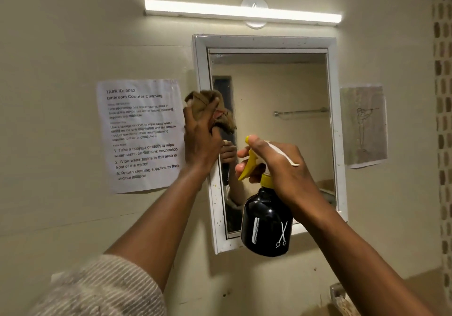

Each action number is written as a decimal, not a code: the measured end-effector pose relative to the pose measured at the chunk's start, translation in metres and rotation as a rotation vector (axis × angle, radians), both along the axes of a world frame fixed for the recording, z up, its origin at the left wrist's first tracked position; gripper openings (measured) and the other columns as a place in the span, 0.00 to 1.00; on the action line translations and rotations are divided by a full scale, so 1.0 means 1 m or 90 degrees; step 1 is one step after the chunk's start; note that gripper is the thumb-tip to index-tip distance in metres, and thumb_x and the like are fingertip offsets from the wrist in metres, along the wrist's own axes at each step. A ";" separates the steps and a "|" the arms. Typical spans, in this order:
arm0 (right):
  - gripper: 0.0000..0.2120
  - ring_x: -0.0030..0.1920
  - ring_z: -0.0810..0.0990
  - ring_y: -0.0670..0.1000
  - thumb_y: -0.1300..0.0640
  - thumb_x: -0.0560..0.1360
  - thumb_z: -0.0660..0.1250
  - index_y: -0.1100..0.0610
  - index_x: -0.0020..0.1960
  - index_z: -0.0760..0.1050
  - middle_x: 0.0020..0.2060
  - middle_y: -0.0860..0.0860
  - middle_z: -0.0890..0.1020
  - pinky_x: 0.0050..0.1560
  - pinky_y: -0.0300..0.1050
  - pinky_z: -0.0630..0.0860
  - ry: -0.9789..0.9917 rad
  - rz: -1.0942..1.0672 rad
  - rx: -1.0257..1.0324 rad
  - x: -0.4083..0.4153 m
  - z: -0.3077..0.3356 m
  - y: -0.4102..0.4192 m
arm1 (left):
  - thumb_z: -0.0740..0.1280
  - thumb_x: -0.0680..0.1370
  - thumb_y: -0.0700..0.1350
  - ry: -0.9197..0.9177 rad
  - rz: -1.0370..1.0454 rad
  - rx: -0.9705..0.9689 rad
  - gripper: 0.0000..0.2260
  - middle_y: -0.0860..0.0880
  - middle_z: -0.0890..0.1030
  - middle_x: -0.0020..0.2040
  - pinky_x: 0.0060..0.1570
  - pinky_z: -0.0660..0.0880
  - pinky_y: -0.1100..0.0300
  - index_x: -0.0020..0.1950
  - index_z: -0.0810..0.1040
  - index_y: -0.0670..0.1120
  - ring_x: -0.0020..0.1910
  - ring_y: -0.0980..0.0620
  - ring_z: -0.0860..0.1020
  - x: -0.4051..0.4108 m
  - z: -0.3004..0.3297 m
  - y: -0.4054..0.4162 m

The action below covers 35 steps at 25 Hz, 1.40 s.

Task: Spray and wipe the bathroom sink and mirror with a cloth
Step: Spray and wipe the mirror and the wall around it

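Now the left hand (200, 139) clamps a crumpled brown cloth (215, 110) against the left edge of the white-framed mirror (281, 90) — soft folds on smooth glass — while the right hand (276, 166) is wrapped tight around the glossy black spray bottle (266, 220), fingers on its yellow trigger (248, 166).

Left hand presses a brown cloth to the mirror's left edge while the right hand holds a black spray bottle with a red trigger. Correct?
Not quite: the trigger is yellow. The head view shows the left hand pressing the brown cloth at the mirror edge, right hand holding the black spray bottle.
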State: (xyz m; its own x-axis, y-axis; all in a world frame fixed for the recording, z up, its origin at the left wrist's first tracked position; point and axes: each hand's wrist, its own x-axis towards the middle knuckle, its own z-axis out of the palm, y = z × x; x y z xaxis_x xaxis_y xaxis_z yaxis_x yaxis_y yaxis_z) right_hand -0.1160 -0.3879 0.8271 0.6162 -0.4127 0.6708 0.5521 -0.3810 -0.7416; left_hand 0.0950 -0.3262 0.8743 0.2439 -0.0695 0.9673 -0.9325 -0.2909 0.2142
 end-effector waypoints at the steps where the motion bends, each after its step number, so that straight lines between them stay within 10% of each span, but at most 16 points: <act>1: 0.20 0.36 0.87 0.47 0.46 0.83 0.63 0.58 0.47 0.86 0.38 0.56 0.89 0.36 0.34 0.78 -0.004 0.002 0.004 0.000 0.001 0.001 | 0.64 0.78 0.38 0.011 0.001 0.004 0.27 0.40 0.60 0.76 0.65 0.76 0.46 0.75 0.71 0.56 0.72 0.40 0.68 -0.003 -0.013 0.000; 19: 0.20 0.42 0.89 0.52 0.45 0.84 0.61 0.56 0.48 0.86 0.39 0.54 0.89 0.42 0.41 0.79 0.018 -0.044 -0.035 -0.021 -0.011 0.020 | 0.67 0.78 0.33 0.222 -0.107 0.098 0.39 0.52 0.55 0.82 0.71 0.63 0.69 0.70 0.64 0.77 0.76 0.51 0.65 -0.023 -0.263 0.028; 23: 0.20 0.43 0.89 0.52 0.45 0.84 0.60 0.56 0.49 0.86 0.40 0.54 0.89 0.45 0.45 0.80 0.032 -0.060 -0.028 -0.026 -0.017 0.021 | 0.62 0.78 0.40 0.279 -0.150 0.100 0.29 0.58 0.61 0.79 0.73 0.70 0.52 0.73 0.69 0.67 0.74 0.55 0.69 -0.025 -0.299 0.031; 26: 0.21 0.43 0.89 0.51 0.45 0.84 0.60 0.56 0.49 0.86 0.40 0.53 0.89 0.45 0.45 0.81 0.039 -0.066 -0.031 -0.033 -0.019 0.022 | 0.62 0.75 0.39 0.307 -0.158 0.106 0.26 0.49 0.71 0.71 0.66 0.75 0.50 0.62 0.79 0.68 0.65 0.46 0.78 -0.031 -0.300 0.044; 30: 0.21 0.44 0.89 0.52 0.46 0.84 0.60 0.58 0.50 0.86 0.40 0.54 0.89 0.44 0.43 0.81 0.041 -0.065 -0.028 -0.040 -0.021 0.019 | 0.67 0.70 0.37 0.373 -0.107 -0.074 0.22 0.48 0.79 0.54 0.51 0.72 0.75 0.44 0.81 0.67 0.51 0.54 0.79 -0.041 -0.270 0.069; 35: 0.20 0.45 0.89 0.52 0.46 0.84 0.59 0.58 0.51 0.85 0.42 0.54 0.89 0.44 0.42 0.82 0.043 -0.075 -0.039 -0.041 -0.021 0.011 | 0.63 0.73 0.53 0.336 -0.170 -0.228 0.18 0.44 0.75 0.61 0.62 0.73 0.49 0.61 0.78 0.63 0.59 0.45 0.75 -0.028 -0.185 0.060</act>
